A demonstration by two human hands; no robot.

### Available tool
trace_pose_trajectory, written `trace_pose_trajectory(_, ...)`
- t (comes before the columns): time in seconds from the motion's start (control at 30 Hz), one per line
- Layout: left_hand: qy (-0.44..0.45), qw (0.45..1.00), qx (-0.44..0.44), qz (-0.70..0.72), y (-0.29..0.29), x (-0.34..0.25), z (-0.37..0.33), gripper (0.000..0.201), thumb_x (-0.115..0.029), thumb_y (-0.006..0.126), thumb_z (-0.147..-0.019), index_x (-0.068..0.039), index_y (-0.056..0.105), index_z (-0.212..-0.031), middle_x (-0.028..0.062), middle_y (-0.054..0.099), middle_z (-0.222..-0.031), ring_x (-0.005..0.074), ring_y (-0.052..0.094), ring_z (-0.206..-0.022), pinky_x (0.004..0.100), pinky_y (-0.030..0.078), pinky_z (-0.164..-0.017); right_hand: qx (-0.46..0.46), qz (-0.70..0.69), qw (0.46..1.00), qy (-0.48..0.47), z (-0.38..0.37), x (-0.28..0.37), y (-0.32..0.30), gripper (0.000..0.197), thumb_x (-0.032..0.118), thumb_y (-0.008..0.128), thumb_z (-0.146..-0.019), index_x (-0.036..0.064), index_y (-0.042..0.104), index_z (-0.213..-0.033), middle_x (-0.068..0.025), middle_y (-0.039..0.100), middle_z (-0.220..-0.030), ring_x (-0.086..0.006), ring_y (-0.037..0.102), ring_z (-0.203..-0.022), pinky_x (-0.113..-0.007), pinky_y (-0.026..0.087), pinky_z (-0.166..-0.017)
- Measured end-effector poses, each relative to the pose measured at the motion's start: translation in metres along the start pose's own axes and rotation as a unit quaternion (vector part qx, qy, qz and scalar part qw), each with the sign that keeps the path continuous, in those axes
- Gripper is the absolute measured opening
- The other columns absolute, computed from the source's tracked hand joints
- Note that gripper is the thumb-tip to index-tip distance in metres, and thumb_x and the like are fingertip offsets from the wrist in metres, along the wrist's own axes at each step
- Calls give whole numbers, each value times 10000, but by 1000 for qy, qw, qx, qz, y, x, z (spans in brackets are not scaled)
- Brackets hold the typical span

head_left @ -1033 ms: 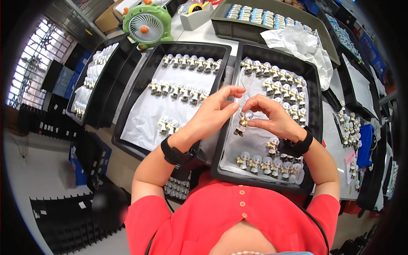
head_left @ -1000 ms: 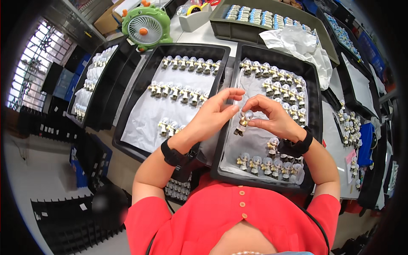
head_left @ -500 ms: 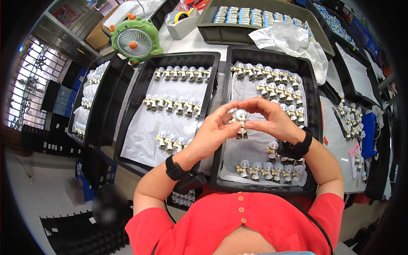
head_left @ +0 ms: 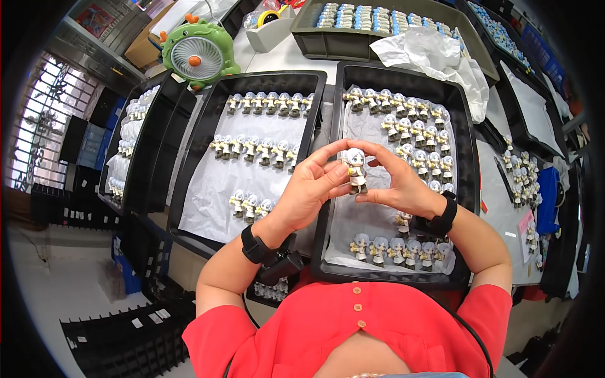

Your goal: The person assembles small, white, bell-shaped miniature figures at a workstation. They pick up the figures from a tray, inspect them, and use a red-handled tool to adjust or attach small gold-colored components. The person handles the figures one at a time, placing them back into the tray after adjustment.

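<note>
A small figurine (head_left: 357, 179) with pale grey hair, a white outfit and dark boots stands upright between my two hands, above the right-hand black tray (head_left: 403, 77). My left hand (head_left: 309, 194) grips its side, thumb across the front near the arm. My right hand (head_left: 406, 184) curves around the other side, fingers at the head and thumb by the boots. Below, rows of matching figurines (head_left: 397, 247) lie on white paper in that tray; my right hand and wrist hide some. The black tray on the left (head_left: 208, 234) holds three more rows on paper.
A green fan (head_left: 196, 58) and a tape dispenser (head_left: 270, 33) stand at the back. An olive bin (head_left: 328, 47) of blue-and-white pieces has crumpled paper (head_left: 428, 60) over its edge. Loose figurines (head_left: 522, 179) lie at right near a blue holder (head_left: 549, 201). Another tray (head_left: 148, 151) tilts at far left.
The hold on the figurine has shifted: my right thumb has moved from its middle down to the boots, and my left thumb sits higher. The figurine has risen slightly in view.
</note>
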State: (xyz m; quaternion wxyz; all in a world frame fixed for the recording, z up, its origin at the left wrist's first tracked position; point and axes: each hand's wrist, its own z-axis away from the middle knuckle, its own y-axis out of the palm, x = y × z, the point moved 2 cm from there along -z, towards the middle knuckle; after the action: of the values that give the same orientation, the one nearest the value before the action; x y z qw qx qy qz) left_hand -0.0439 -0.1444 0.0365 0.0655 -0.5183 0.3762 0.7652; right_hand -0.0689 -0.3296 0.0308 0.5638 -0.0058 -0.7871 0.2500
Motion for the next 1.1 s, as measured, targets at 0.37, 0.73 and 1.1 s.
trace_pose_trajectory(0.37, -1, 1000, -7, -1, -1, 1, -2, 556, -166, 603, -887, -46, 335, -1359, 82, 574, -1151, 146, 574, -1037, 308, 497, -873, 18, -46, 998, 33, 0, -5, 2, 789, 192, 762, -705, 117, 362, -1382, -98, 503, -1281, -224, 501, -1123, -364, 418, -914)
trace_pose_trajectory(0.73, -2, 999, 1, 43, -2, 2, -3, 524, -170, 579, -901, -52, 328, -1346, 86, 582, -1121, 158, 586, -1014, 322, 503, -864, -27, -34, 999, 19, 0, -3, 2, 789, 195, 774, -690, 123, 377, -1367, -77, 503, -1281, -206, 502, -1133, -349, 414, -910)
trace_pose_trajectory(1.1, 66, 994, -46, -80, 8, 4, 1, 382, -131, 609, -885, -26, 483, -1231, 44, 581, -1061, 95, 576, -945, 252, 492, -812, -122, 197, 952, -202, 2, 15, 5, 800, 29, 745, -598, 122, 414, -1320, -62, 537, -1188, -285, 486, -1091, -395, 390, -925)
